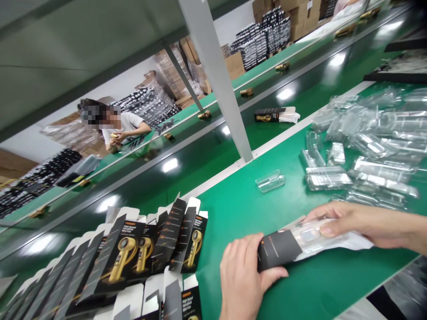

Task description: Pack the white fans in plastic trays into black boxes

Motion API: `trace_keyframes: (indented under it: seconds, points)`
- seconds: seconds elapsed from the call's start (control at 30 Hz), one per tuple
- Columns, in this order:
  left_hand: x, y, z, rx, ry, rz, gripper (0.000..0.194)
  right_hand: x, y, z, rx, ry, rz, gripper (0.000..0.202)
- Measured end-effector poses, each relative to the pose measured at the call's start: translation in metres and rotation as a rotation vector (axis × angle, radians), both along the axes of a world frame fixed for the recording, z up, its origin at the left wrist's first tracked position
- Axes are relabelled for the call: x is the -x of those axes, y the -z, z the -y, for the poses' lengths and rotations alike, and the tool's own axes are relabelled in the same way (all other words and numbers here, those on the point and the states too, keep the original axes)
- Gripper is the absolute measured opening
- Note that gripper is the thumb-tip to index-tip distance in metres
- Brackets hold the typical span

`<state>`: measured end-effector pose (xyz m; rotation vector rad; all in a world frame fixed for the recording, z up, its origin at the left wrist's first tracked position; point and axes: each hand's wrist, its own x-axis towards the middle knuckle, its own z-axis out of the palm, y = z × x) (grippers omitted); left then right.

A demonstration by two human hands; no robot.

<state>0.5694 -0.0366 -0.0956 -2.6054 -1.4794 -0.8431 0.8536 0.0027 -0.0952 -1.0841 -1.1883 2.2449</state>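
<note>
left hand [242,278] grips matte black carton [278,250]; right hand [347,222] pinches glossy clear tray [313,238]

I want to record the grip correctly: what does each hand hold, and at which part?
The left hand grips the black box at its closed end. The right hand holds the clear plastic tray that sticks out of the box's open end.

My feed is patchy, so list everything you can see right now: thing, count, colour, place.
black box: one, black, in both hands, near edge
clear tray: one, transparent, partly inside the box
flat cartons: many, black with gold print, fanned at left
loose trays: a heap, clear, right of table
single tray: one, clear, mid-table
table: green
conveyor: dark, carrying gold items and one box
co-worker: one, far side
left hand: grip on box
right hand: grip on tray
</note>
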Motion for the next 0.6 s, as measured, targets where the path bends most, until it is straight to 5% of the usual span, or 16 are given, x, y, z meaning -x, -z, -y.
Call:
trace_keyframes:
  seconds: [0.27, 0.6]
  points:
    - [-0.008, 0.002, 0.004, -0.026, 0.019, -0.019, 0.064, 0.024, -0.019, 0.01, -0.503, -0.154, 0.31, 0.024]
    - [-0.011, 0.005, -0.001, -0.094, -0.005, -0.11, 0.063, 0.026, -0.014, -0.013, -0.49, -0.257, 0.205, 0.025]
